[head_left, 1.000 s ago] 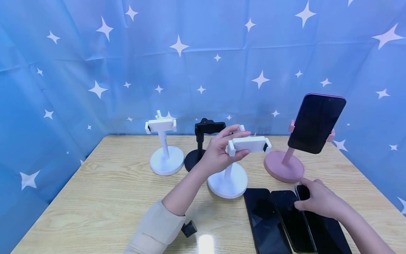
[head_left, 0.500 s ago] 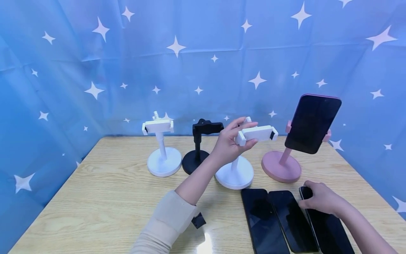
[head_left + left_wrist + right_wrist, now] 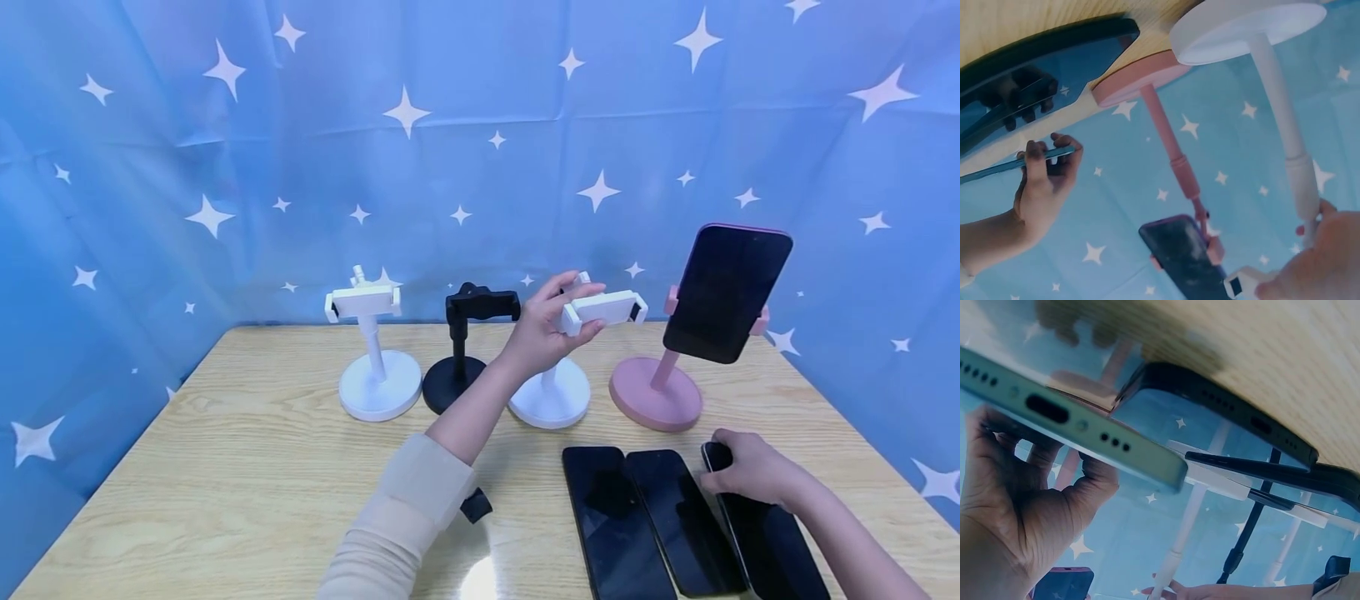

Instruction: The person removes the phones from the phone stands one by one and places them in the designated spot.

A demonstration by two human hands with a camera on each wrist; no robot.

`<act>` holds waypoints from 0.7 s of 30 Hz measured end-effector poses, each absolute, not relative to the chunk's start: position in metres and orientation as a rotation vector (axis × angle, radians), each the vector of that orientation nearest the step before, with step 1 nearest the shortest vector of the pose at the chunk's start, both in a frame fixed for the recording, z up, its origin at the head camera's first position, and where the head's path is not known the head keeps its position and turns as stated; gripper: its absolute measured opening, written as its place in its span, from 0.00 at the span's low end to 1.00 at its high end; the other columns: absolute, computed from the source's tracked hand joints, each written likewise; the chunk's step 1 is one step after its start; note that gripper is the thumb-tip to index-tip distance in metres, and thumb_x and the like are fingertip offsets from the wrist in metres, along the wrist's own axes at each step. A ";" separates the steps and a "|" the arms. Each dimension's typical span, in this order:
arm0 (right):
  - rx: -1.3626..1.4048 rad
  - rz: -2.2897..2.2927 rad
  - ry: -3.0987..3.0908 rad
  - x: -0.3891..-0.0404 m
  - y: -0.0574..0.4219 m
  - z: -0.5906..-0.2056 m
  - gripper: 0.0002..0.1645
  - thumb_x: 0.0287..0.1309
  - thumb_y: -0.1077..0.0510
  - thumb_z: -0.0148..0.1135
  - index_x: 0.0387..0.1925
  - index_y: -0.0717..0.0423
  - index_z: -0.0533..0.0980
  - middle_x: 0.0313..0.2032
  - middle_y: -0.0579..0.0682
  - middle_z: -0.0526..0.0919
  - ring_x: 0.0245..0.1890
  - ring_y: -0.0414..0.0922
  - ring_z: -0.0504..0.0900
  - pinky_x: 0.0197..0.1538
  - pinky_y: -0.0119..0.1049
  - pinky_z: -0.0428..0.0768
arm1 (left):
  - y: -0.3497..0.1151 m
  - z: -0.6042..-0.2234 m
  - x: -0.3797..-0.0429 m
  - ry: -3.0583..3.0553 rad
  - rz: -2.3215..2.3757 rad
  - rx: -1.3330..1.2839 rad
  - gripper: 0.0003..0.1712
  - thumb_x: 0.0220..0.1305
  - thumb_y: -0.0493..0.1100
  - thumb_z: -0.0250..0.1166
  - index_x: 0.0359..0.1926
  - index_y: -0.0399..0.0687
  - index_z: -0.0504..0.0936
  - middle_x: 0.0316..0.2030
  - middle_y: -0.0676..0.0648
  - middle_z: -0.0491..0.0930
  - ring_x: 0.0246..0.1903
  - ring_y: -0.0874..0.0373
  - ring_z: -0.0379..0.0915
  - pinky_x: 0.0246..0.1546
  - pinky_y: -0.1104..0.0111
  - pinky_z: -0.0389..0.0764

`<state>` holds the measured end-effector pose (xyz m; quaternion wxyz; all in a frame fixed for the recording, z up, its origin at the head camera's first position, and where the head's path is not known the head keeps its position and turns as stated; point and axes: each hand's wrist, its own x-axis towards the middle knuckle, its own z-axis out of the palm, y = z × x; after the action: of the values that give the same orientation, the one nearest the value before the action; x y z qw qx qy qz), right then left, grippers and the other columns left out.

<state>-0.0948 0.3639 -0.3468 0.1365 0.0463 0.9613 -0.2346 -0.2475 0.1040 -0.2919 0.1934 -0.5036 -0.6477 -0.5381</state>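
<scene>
In the head view my left hand (image 3: 551, 329) grips the holder at the top of a white phone stand (image 3: 551, 398), whose round base is on or just above the table. The left wrist view shows that hand (image 3: 1316, 256) at the top of the stand's post. At the right my right hand (image 3: 757, 471) pinches the far end of a dark-screened smartphone (image 3: 772, 542). In the right wrist view this smartphone's greenish edge (image 3: 1085, 425) with its charging port faces the camera, fingers behind it. Two more smartphones, a middle one (image 3: 686, 525) and a left one (image 3: 615, 517), lie beside it.
A pink phone stand (image 3: 656, 396) holds an upright smartphone (image 3: 727, 292) at the back right. Another white phone stand (image 3: 380, 385) and a black phone stand (image 3: 453, 379) stand at the back left. A blue starry curtain (image 3: 450, 167) hangs behind the wooden table (image 3: 262, 483).
My left hand has shifted the white phone stand back and to the right, into line with the others. My right hand's smartphone has moved right, leaving a gap beside the middle one.
</scene>
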 end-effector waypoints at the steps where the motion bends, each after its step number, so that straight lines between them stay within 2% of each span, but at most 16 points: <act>1: 0.130 -0.687 2.785 -0.094 0.364 -0.347 0.37 0.45 0.55 0.65 0.48 0.80 0.64 0.40 0.67 0.74 0.37 0.54 0.70 0.38 0.44 0.73 | 0.104 -0.293 -0.249 -1.827 -1.519 -1.411 0.21 0.54 0.34 0.66 0.51 0.35 0.76 0.57 0.37 0.67 0.60 0.52 0.61 0.43 0.78 0.75; 8: 0.118 -0.762 2.781 -0.090 0.363 -0.345 0.24 0.43 0.59 0.64 0.39 0.70 0.67 0.28 0.51 0.70 0.29 0.47 0.68 0.31 0.37 0.68 | 0.107 -0.300 -0.261 -1.857 -1.604 -1.372 0.21 0.55 0.34 0.64 0.52 0.35 0.75 0.59 0.35 0.63 0.62 0.49 0.57 0.42 0.77 0.76; 15: -0.055 -0.872 2.755 -0.089 0.365 -0.348 0.15 0.41 0.62 0.63 0.32 0.63 0.68 0.20 0.47 0.67 0.19 0.39 0.66 0.22 0.31 0.67 | 0.105 -0.300 -0.264 -1.892 -1.670 -1.391 0.22 0.57 0.33 0.62 0.54 0.35 0.73 0.62 0.36 0.60 0.62 0.50 0.56 0.41 0.77 0.76; 21: -0.134 -0.958 2.708 -0.092 0.369 -0.355 0.15 0.41 0.63 0.63 0.32 0.63 0.68 0.20 0.47 0.69 0.17 0.37 0.67 0.21 0.30 0.68 | 0.103 -0.299 -0.264 -1.958 -1.729 -1.394 0.22 0.60 0.34 0.60 0.57 0.36 0.72 0.65 0.39 0.57 0.66 0.53 0.51 0.47 0.75 0.74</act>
<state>-0.0922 0.3690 -0.3552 0.1328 -0.0462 0.9334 -0.3301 -0.2644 0.1028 -0.2992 0.0903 -0.4689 -0.6585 -0.5817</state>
